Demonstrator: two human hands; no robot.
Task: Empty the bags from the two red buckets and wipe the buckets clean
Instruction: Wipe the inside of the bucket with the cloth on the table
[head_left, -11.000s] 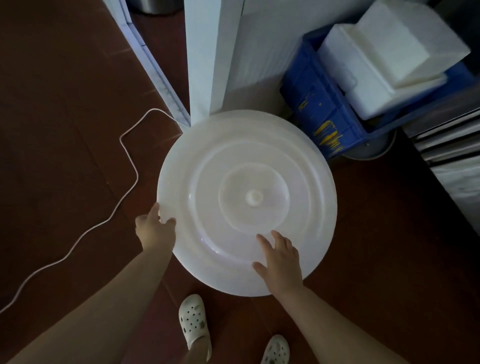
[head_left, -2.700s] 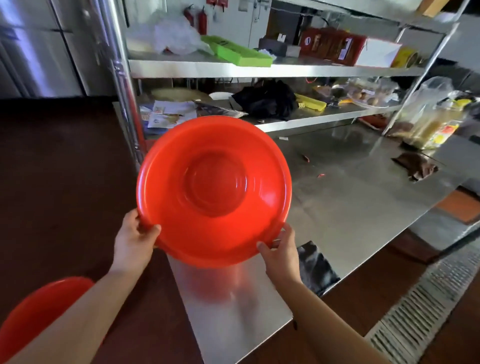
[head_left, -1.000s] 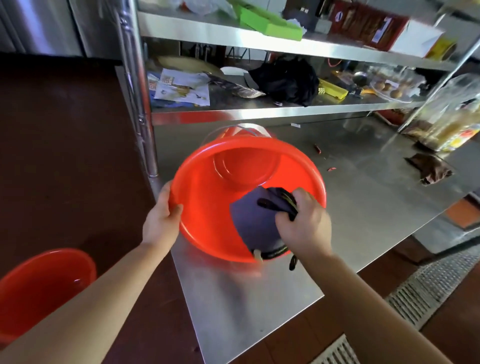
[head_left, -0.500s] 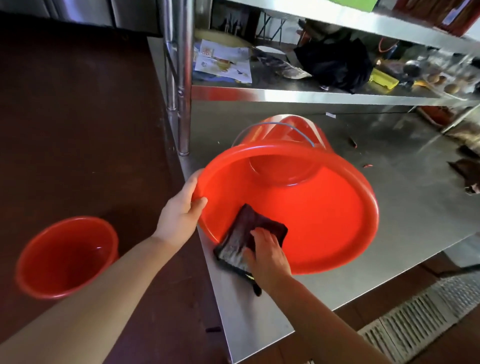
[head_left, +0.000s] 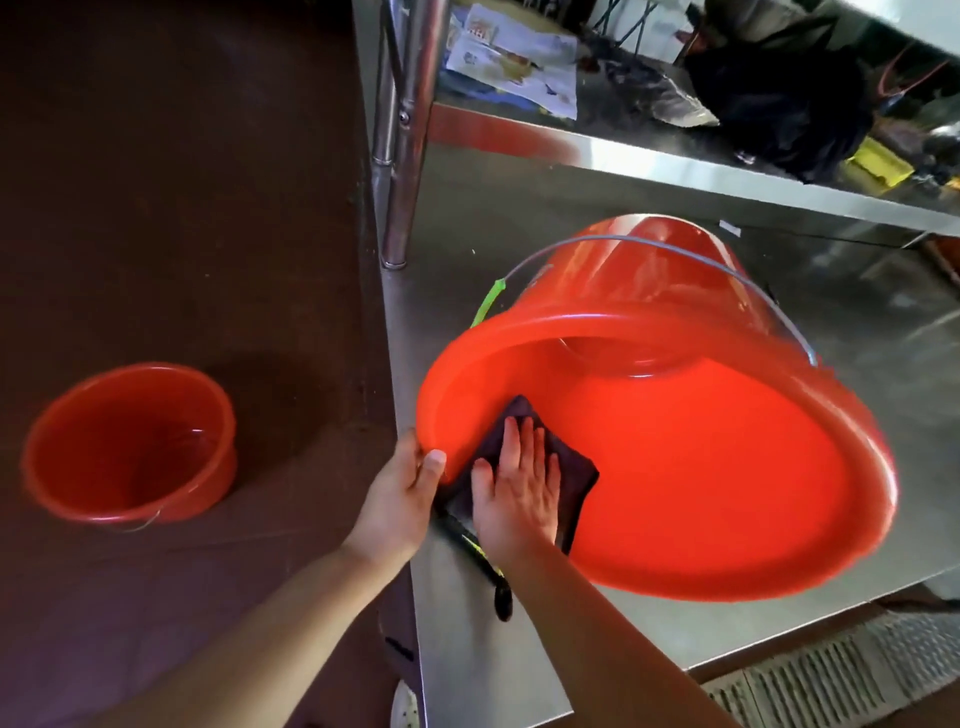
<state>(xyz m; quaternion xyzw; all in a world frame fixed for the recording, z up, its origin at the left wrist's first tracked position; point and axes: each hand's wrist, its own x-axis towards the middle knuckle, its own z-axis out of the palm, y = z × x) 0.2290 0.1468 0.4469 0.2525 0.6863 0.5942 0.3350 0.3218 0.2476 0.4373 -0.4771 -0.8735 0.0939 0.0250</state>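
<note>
Stainless steel surface (head_left: 519, 649) in what looks like a kitchen prep room, and lying on its side on it, mouth toward the person, is the big red bucket (head_left: 701, 467). No bag in it that I can see, so we're on the wiping part. Right hand (head_left: 519, 488) is flat, fingers straight, pressing a dark cloth (head_left: 574, 480) against the inside wall near the rim. Left hand (head_left: 400, 499) has its grip on the rim, thumb curled over the edge, steadying the thing. I'd say keep that rim hold firm since the bucket wants to roll, and work the cloth round in overlapping passes, then reach to the bottom. Wire handle (head_left: 675, 249) is draped over the outside. The second red bucket (head_left: 130, 447) stands upright on the dark floor (head_left: 182, 182), well off to the left. A shelf (head_left: 675, 166) behind holds papers and a black bag.
</note>
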